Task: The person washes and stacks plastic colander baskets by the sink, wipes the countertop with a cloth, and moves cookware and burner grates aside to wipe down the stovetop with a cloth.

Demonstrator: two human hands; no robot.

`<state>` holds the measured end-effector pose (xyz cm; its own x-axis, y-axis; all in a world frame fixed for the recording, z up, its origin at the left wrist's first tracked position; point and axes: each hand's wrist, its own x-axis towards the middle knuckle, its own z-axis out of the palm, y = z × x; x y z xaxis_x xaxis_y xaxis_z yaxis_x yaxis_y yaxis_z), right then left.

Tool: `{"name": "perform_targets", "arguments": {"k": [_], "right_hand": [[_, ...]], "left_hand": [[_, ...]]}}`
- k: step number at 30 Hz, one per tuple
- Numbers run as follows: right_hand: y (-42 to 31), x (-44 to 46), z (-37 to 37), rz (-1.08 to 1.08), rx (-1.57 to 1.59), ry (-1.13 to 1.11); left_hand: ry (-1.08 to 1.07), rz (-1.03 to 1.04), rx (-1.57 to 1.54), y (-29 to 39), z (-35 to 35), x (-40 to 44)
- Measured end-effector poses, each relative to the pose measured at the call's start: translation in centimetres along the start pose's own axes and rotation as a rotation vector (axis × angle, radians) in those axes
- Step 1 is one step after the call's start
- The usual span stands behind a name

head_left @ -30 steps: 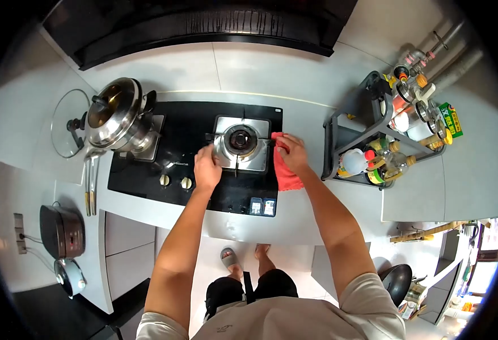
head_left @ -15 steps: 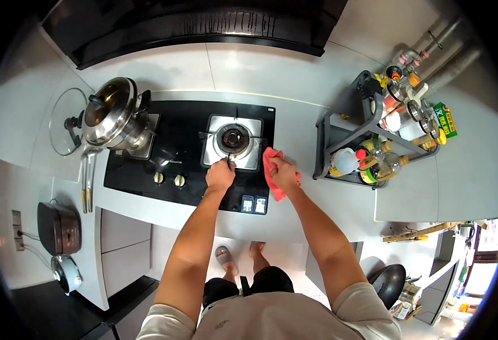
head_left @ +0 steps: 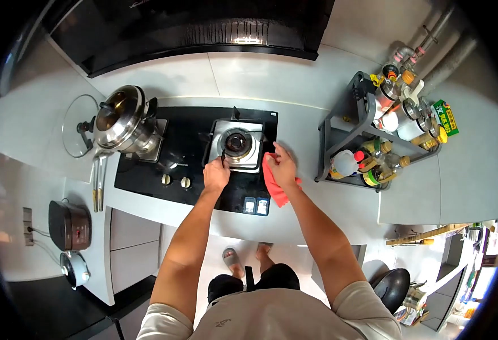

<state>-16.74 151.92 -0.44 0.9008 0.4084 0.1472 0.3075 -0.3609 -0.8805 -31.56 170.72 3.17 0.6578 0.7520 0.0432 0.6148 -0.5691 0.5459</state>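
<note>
My left hand (head_left: pixel 216 174) is closed on the front prong of a black pan support (head_left: pixel 235 113), which sits tilted over the right gas burner (head_left: pixel 237 143) of the black glass hob (head_left: pixel 186 147). Beside the hob's right edge, my right hand (head_left: pixel 283 166) has its fingers stretched out and apart. A crumpled red cloth (head_left: pixel 275 190) lies under that hand, on the hob's edge and the grey counter (head_left: pixel 328 209). Part of the cloth is hidden by the palm.
On the left burner stands a lidded steel pot (head_left: pixel 125 122). A glass lid (head_left: pixel 79 126) and long-handled utensils (head_left: pixel 97 178) are left of it. A grey rack (head_left: pixel 348 127) with bottles and jars stands at the right. Above hangs a black range hood (head_left: pixel 192 34).
My right hand has loosened its fingers from the red cloth and spread them. My left hand has shifted the pan support slightly left and tilted it. The view has moved a little.
</note>
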Motion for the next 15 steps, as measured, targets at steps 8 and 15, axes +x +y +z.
{"name": "perform_targets", "arguments": {"k": [8,15], "right_hand": [[-4.1,0.1,-0.7,-0.126,0.025,0.036],[-3.0,-8.7,-4.2,-0.158,-0.074,0.196]], "left_hand": [[0.071,0.130,-0.095,-0.8,-2.9,-3.2],[0.016,0.394,-0.050,-1.7,-3.5,-7.9]]}}
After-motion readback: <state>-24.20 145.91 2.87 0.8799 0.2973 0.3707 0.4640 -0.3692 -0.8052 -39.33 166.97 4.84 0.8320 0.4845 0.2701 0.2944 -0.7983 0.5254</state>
